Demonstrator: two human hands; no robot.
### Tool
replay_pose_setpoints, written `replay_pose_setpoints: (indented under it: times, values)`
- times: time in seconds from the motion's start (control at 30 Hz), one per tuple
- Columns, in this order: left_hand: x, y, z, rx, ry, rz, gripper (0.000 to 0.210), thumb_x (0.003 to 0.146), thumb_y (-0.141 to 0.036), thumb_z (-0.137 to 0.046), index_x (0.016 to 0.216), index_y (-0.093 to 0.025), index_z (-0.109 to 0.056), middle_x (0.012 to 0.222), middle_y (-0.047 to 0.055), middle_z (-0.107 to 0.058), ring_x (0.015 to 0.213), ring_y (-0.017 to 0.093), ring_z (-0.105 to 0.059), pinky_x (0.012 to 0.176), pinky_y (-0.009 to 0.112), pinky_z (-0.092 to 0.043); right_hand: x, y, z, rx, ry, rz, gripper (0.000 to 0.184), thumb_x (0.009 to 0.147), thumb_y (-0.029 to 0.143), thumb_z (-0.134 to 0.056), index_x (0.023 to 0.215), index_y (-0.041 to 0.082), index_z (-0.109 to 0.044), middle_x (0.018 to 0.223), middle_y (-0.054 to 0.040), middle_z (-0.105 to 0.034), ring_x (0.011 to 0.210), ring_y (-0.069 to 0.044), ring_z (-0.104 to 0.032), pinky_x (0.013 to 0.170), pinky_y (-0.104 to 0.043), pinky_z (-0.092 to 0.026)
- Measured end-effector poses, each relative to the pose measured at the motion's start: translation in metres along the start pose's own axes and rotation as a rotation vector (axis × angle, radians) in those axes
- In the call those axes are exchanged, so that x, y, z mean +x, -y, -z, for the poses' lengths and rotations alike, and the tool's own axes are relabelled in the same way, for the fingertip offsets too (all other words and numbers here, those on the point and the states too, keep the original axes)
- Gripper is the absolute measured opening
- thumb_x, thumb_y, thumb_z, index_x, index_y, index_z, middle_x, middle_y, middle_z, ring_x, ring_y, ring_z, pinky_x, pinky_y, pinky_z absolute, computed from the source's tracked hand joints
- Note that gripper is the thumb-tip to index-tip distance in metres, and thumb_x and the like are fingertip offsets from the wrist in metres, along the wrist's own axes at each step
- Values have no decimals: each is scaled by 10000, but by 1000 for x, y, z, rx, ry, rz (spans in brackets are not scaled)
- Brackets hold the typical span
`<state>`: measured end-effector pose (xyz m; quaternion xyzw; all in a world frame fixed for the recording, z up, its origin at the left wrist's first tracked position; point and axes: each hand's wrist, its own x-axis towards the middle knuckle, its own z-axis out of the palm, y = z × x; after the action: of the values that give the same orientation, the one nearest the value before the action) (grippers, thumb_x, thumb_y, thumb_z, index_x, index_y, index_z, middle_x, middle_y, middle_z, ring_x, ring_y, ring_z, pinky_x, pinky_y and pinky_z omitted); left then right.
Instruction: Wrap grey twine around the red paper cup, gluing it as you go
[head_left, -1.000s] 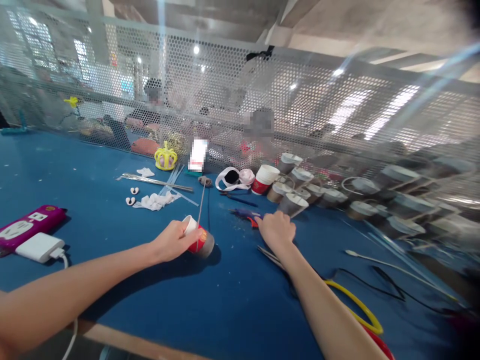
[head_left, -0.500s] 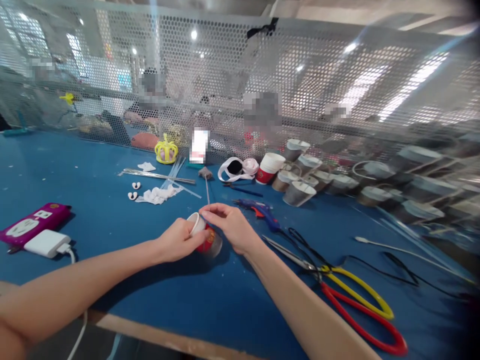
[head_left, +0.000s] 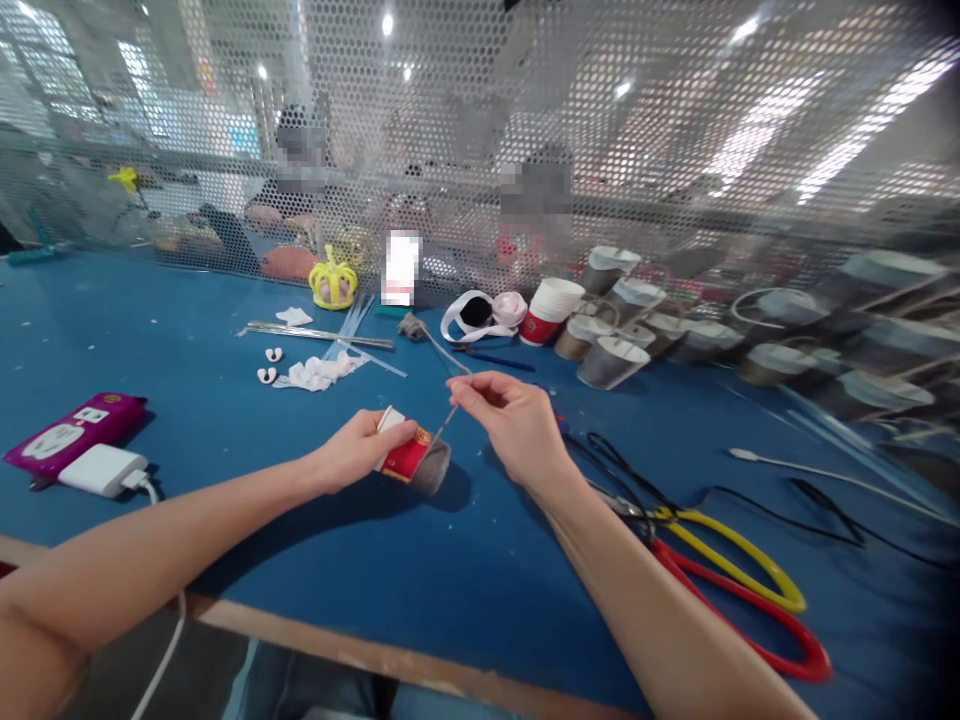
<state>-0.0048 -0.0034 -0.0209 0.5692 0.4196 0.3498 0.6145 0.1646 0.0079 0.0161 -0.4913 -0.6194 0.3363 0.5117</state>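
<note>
My left hand (head_left: 354, 450) grips a paper cup (head_left: 403, 458), white and red, tilted on its side with its base towards the right. Grey yarn (head_left: 431, 470) covers the cup's lower end. Between thumb and fingertips, my right hand (head_left: 510, 420) pinches a strand of that yarn, pulled up and right of the cup. From there the strand runs back to a small grey yarn bundle (head_left: 411, 326) on the table. Behind my right hand, the blue glue gun is almost wholly hidden. Large scissors (head_left: 739, 545) with red and yellow handles lie beside my right forearm.
Several grey-wrapped cups (head_left: 611, 363) and a stack of paper cups (head_left: 553, 298) stand at the back right. Further left are a yellow crown-shaped piece (head_left: 332, 283), white scraps (head_left: 319, 371) and metal rods (head_left: 319, 335). A purple power strip (head_left: 75, 430) lies left; perforated mesh (head_left: 450, 120) borders the back.
My right hand has moved right, away from the cup's rim, drawing the strand with it. The cup has turned so its side faces me and its opening no longer shows.
</note>
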Motion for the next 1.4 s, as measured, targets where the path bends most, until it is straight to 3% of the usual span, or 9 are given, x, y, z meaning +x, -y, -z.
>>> replay_pose_setpoints:
  times: [0.2,0.47,0.93,1.4]
  values:
    - [-6,-3,-2,108,39,-68,349,753,-452,-495,635,-124,-479,549,-37,-456,490,63,-374,479,185,-289,1,-2,0,-78,14,12,208,674,357,-615,698,151,-634,633,-17,-640,614,-138,-571,631,-274,-446]
    - [-13,-5,-4,83,80,-119,332,756,-438,-493,700,-114,-535,602,-15,-499,528,74,-405,509,190,-333,-1,-4,-2,-114,66,9,208,695,360,-591,640,160,-613,631,-13,-638,612,-136,-568,615,-263,-434]
    - [-17,-4,-1,216,93,-275,349,797,-399,-449,588,-119,-449,541,-30,-374,501,61,-291,444,178,-244,-5,-8,-7,-71,189,-63,189,706,326,-586,656,144,-607,618,3,-602,607,-115,-541,630,-250,-421]
    - [-18,-3,1,355,77,-501,365,814,-298,-455,507,-146,-333,481,-48,-296,453,48,-235,403,174,-207,-8,-14,-14,-21,228,-120,186,675,335,-610,646,152,-606,619,15,-582,564,-98,-475,555,-239,-375]
